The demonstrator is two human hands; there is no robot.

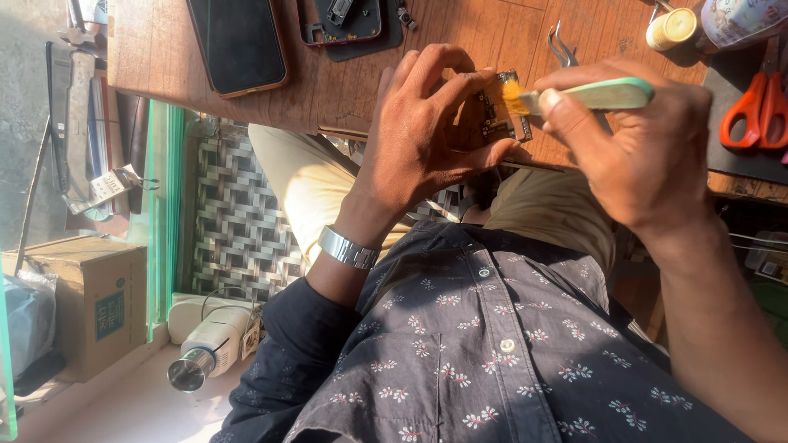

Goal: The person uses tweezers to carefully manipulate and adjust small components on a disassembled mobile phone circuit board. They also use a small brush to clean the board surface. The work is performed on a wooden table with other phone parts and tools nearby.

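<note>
My left hand (427, 131) holds a small dark circuit board (502, 115) by its edges, just in front of the wooden table's edge. My right hand (632, 148) grips a pale green-handled brush (603, 95), and its yellow bristles rest on the top of the board. A metal watch sits on my left wrist.
On the wooden table (345, 82) lie a dark phone (240, 41), an opened phone body (349, 20), metal tweezers (563, 49), red-handled scissors (755, 107) and a small yellow-capped bottle (671, 29). A hot-air gun (209, 349) and a cardboard box (90, 299) sit on the floor at left.
</note>
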